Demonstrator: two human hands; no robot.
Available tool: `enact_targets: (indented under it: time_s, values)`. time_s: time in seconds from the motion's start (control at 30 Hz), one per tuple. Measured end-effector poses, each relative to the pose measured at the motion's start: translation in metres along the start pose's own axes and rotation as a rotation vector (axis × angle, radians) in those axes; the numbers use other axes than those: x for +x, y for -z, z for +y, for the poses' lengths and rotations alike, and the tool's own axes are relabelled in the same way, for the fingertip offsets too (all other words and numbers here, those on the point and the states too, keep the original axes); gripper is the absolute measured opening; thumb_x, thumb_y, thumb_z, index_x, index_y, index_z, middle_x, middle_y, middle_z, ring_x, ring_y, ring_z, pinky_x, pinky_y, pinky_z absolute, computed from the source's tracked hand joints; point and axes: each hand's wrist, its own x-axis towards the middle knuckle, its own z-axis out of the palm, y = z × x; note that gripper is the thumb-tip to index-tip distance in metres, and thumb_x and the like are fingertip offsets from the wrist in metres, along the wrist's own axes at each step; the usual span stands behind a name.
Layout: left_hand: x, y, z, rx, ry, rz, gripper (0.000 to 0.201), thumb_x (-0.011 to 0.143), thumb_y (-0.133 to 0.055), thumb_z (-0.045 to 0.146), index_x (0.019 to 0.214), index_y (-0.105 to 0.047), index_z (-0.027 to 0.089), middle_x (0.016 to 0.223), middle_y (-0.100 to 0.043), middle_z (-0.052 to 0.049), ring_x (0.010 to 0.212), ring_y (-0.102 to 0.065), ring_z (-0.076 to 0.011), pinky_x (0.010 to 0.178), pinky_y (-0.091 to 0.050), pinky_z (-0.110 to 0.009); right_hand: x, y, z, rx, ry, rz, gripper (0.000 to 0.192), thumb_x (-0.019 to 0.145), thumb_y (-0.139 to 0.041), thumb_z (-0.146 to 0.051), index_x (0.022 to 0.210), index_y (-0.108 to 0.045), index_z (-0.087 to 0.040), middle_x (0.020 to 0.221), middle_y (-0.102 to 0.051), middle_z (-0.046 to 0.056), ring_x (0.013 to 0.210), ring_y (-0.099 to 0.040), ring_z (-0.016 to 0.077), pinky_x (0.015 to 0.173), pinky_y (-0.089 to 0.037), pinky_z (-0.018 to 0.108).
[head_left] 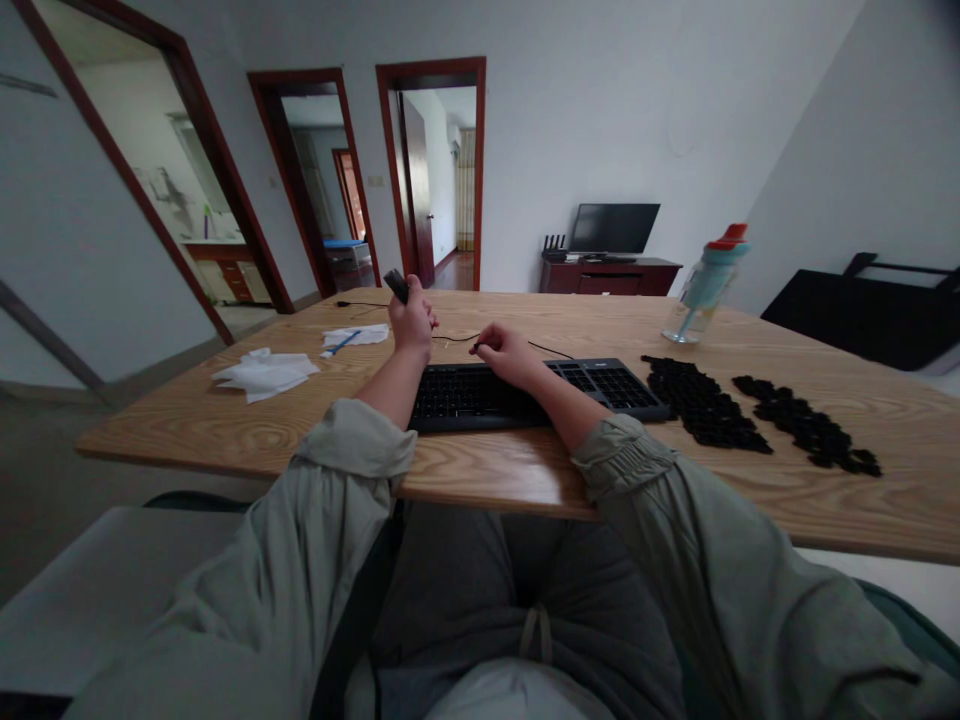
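Observation:
A black keyboard [480,395] lies along the near edge of the wooden table, its key bed looking stripped of caps. Above its left part is my left hand [412,322], closed around a short black object [396,286] that sticks up past the thumb; its kind is unclear. My right hand [510,355] hangs over the keyboard's back edge, thumb and fingers pinched together at a small dark thing [475,347], too small to name. To the right, black keycaps [701,400] lie in a block, with another strip of keycaps [810,425] beside it.
A clear bottle [697,295] with a red and teal lid stands at the back right. Crumpled white tissue [266,374] and a blue pen-like stick [343,343] on white paper lie at left. A black cable [551,350] runs behind the keyboard.

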Motion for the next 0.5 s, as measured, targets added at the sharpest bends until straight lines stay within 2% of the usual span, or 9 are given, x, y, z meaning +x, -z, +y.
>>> enact_targets:
  time_s: [0.07,0.13,0.2,0.27,0.37,0.47,0.5]
  values:
    - [0.006,0.007,0.006,0.036,-0.003,0.017,0.053,0.08,-0.054,0.067,0.062,-0.032,0.023,0.045,-0.027,0.009,0.034,-0.032,-0.0063,0.039,-0.031,-0.023,-0.015,0.014,-0.02,0.092,0.04,0.019,0.011,0.079,-0.055,-0.02,0.088,-0.054,-0.016,0.084,-0.068,0.005,0.07,-0.06,0.0129,0.066,-0.047,0.026]
    - [0.01,0.014,0.01,0.066,0.002,0.022,0.052,0.08,-0.055,0.066,0.061,-0.032,0.023,0.044,-0.026,0.009,0.034,-0.031,-0.0065,0.039,-0.031,-0.023,-0.044,0.037,-0.043,0.068,0.114,-0.006,0.012,0.078,-0.056,-0.021,0.089,-0.054,-0.018,0.085,-0.068,0.005,0.07,-0.06,0.0128,0.064,-0.048,0.026]
    - [0.013,0.02,0.011,0.074,0.002,0.012,0.052,0.078,-0.057,0.066,0.062,-0.032,0.023,0.043,-0.026,0.009,0.034,-0.03,-0.0061,0.038,-0.029,-0.023,-0.083,0.07,-0.06,-0.104,0.186,-0.043,0.013,0.077,-0.059,-0.023,0.09,-0.058,-0.02,0.083,-0.066,0.004,0.069,-0.059,0.0131,0.064,-0.048,0.027]
    - [0.015,0.023,0.012,0.058,-0.014,-0.012,0.053,0.076,-0.061,0.065,0.062,-0.033,0.023,0.043,-0.028,0.01,0.034,-0.029,-0.0056,0.036,-0.028,-0.023,-0.13,0.11,-0.062,-0.312,0.189,-0.041,0.012,0.077,-0.061,-0.025,0.09,-0.062,-0.023,0.079,-0.065,0.004,0.069,-0.059,0.0145,0.066,-0.048,0.029]
    - [0.015,0.026,0.013,0.025,-0.06,-0.031,0.051,0.074,-0.066,0.06,0.062,-0.034,0.022,0.043,-0.03,0.01,0.033,-0.029,-0.0055,0.035,-0.028,-0.023,-0.201,0.185,-0.032,-0.515,0.021,0.077,0.014,0.079,-0.065,-0.037,0.089,-0.067,-0.028,0.08,-0.067,0.009,0.067,-0.061,0.0166,0.061,-0.048,0.032]
    - [0.013,0.024,0.014,0.028,-0.078,-0.031,0.048,0.076,-0.066,0.055,0.061,-0.034,0.022,0.043,-0.03,0.009,0.033,-0.029,-0.0057,0.035,-0.027,-0.024,-0.269,0.262,0.018,-0.628,-0.233,0.23,0.035,0.076,-0.066,-0.061,0.091,-0.07,-0.029,0.083,-0.07,0.016,0.064,-0.064,0.0187,0.059,-0.047,0.036]
    - [0.012,0.023,0.014,0.037,-0.076,-0.033,0.047,0.076,-0.066,0.053,0.061,-0.035,0.022,0.043,-0.031,0.009,0.033,-0.029,-0.0057,0.035,-0.027,-0.024,-0.289,0.284,0.034,-0.702,-0.287,0.26,0.041,0.07,-0.067,-0.068,0.087,-0.072,-0.03,0.078,-0.07,0.016,0.058,-0.063,0.0183,0.054,-0.044,0.036]
